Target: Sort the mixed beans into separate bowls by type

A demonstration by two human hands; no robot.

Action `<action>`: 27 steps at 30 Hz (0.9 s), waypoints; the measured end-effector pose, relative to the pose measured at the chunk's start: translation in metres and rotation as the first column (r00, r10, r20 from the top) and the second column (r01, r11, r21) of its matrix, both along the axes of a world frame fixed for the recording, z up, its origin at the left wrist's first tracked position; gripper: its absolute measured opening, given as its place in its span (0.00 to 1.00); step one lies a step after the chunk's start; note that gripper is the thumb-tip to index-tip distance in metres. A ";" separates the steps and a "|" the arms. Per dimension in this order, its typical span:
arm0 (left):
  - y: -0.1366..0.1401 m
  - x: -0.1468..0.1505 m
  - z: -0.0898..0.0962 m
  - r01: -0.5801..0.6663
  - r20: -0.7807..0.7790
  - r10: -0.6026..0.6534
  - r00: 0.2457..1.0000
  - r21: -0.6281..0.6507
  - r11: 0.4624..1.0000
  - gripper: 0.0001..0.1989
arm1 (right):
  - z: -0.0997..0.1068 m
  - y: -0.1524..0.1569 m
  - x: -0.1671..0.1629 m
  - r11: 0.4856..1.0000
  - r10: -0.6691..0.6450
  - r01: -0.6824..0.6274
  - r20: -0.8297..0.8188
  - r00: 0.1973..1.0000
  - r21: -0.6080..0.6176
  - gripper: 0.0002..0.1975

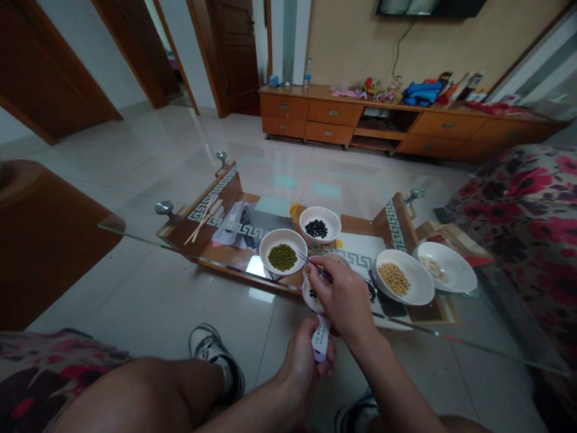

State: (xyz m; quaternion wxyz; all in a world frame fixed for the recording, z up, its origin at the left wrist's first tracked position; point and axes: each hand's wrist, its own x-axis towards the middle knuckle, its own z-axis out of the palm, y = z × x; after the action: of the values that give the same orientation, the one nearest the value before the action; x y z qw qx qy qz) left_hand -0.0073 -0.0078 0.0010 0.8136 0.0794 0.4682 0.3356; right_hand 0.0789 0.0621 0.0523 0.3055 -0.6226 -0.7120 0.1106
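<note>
My left hand [300,355] is closed around the white and purple handle [321,338] of a small divided dish [311,307]. Yellow and black beans lie in the dish's compartments, partly covered by my other hand. Held in my right hand [345,294] are dark tweezers [311,261], whose tips reach the right rim of a white bowl [267,240] with green mung beans [282,257]; whether a bean is between the tips is too small to tell. Behind the dish stands a white bowl [331,218] with black beans [316,228].
On the right of the glass table [148,237] stand a white bowl [421,294] of yellow soybeans [393,278] and another bowl [460,273] with pale flat pieces. Wooden chopsticks [202,222] lie at the left. A flowered sofa [532,204] borders the right side.
</note>
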 end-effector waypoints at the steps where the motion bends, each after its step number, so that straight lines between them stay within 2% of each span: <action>1: 0.000 0.000 0.000 0.003 0.006 -0.003 1.000 0.003 1.000 0.17 | 0.001 0.000 0.001 1.000 -0.009 0.009 -0.001 1.000 -0.009 0.12; 8: -0.001 -0.004 0.000 0.027 0.032 -0.028 0.999 0.051 0.998 0.19 | 0.004 -0.012 0.023 0.994 -0.101 0.103 0.095 0.990 -0.024 0.11; 12: 0.000 -0.004 -0.001 0.035 0.024 -0.037 0.999 0.068 0.997 0.19 | -0.001 -0.018 0.036 0.982 -0.127 0.148 0.163 0.978 -0.120 0.10; 18: 0.000 -0.004 -0.001 0.051 -0.002 -0.051 0.999 0.059 0.997 0.20 | -0.006 -0.023 0.041 0.933 -0.082 0.183 0.312 0.946 -0.310 0.09; 27: -0.002 -0.004 -0.002 0.046 0.006 -0.047 0.999 0.075 0.996 0.18 | -0.011 -0.026 0.040 0.933 0.012 0.110 0.337 0.941 -0.342 0.08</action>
State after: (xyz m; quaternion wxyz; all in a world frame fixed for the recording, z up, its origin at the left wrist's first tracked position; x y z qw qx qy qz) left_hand -0.0118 -0.0093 -0.0005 0.8195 0.1194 0.4501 0.3342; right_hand 0.1192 0.0363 0.0413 0.0654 -0.6950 -0.7055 0.1229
